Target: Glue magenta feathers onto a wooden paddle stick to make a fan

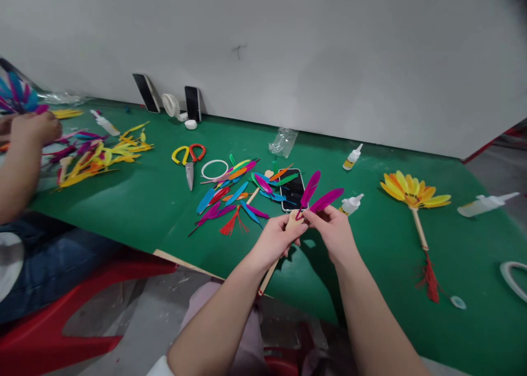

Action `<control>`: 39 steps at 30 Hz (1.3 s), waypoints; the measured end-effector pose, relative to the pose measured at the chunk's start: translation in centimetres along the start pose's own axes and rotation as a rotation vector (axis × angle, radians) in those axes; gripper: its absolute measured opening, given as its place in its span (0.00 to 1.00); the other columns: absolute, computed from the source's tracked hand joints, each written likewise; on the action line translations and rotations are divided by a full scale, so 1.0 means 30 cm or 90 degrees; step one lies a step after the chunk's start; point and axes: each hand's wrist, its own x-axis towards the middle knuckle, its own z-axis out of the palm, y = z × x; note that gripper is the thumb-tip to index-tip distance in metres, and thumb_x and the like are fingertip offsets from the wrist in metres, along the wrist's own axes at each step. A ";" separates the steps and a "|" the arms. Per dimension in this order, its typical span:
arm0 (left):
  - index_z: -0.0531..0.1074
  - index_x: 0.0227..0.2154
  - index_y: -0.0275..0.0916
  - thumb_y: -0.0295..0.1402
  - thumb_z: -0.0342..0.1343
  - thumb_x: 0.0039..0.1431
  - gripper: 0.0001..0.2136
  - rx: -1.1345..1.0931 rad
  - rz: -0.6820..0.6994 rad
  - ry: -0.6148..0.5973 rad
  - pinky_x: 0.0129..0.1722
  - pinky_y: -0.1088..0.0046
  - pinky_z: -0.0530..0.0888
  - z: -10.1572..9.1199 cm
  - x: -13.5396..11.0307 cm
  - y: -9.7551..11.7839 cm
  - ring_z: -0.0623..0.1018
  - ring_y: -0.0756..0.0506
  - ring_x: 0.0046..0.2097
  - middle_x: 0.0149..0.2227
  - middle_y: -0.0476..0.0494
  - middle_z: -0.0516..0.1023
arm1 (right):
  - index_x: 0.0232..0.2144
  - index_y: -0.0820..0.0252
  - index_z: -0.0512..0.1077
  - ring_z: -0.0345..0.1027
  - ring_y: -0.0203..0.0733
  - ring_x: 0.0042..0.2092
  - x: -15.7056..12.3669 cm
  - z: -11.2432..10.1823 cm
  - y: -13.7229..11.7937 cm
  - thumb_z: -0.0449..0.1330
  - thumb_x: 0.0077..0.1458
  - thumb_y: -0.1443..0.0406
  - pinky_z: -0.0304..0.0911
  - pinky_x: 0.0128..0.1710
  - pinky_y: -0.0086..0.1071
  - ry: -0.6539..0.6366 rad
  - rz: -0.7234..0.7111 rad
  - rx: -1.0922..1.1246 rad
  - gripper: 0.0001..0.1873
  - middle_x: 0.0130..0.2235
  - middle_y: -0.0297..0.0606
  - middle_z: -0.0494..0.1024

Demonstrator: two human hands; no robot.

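My left hand [276, 239] is closed around a wooden handle [267, 277], thumb pressed on its flat top. My right hand [333, 230] pinches the quill ends of two magenta feathers [310, 188] against that same top, fingertips pressed together. I hold the piece in the air just above the near edge of the green table [144, 200]. I judge that this lets both hands meet on it while the long stick hangs free below my left palm.

To my left a co-worker's hand [35, 128] rests by its own heap of feathers, well apart from mine. To my right lies a finished yellow feather fan [414, 192], flat and out of the way, its red tassel towards me. The loose coloured feathers [234, 192] are spread just beyond my hands, probably so that they stay within easy reach. Some of them lie over a black phone [293, 192]. The scissors [189, 159] sit farther left. A small glue bottle [351, 203] lies on its side just beside my right hand.

The handle is pale, plain wood, thin and tilted down to the left. The two feathers rise from it side by side, slim and glossy, leaning right and fanning slightly apart at the tips.
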 end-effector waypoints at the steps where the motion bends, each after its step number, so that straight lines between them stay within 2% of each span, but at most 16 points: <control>1: 0.70 0.37 0.34 0.41 0.55 0.50 0.16 0.000 0.001 -0.001 0.09 0.85 0.53 0.000 0.000 0.000 0.58 0.59 0.12 0.17 0.54 0.65 | 0.24 0.61 0.72 0.67 0.36 0.26 0.001 0.000 0.002 0.64 0.37 0.60 0.64 0.31 0.33 0.000 -0.002 -0.003 0.11 0.23 0.34 0.75; 11: 0.70 0.37 0.35 0.41 0.55 0.50 0.15 0.008 -0.006 0.003 0.08 0.85 0.53 0.000 -0.001 0.001 0.59 0.59 0.12 0.17 0.55 0.65 | 0.24 0.62 0.72 0.67 0.36 0.28 0.002 -0.008 -0.003 0.64 0.38 0.61 0.64 0.31 0.32 -0.028 0.009 -0.011 0.11 0.25 0.35 0.76; 17: 0.70 0.36 0.35 0.41 0.55 0.50 0.15 0.003 -0.002 0.000 0.08 0.86 0.53 0.000 -0.001 0.001 0.58 0.60 0.12 0.17 0.55 0.65 | 0.23 0.62 0.71 0.67 0.36 0.27 -0.001 -0.003 -0.006 0.64 0.37 0.61 0.64 0.31 0.32 -0.004 0.005 0.004 0.10 0.24 0.35 0.75; 39: 0.70 0.37 0.35 0.41 0.55 0.50 0.15 0.007 -0.002 -0.002 0.08 0.85 0.53 0.000 0.001 -0.002 0.59 0.60 0.12 0.17 0.55 0.65 | 0.24 0.61 0.72 0.68 0.36 0.28 0.002 -0.006 0.001 0.64 0.37 0.61 0.64 0.32 0.32 -0.023 0.014 0.003 0.10 0.25 0.35 0.76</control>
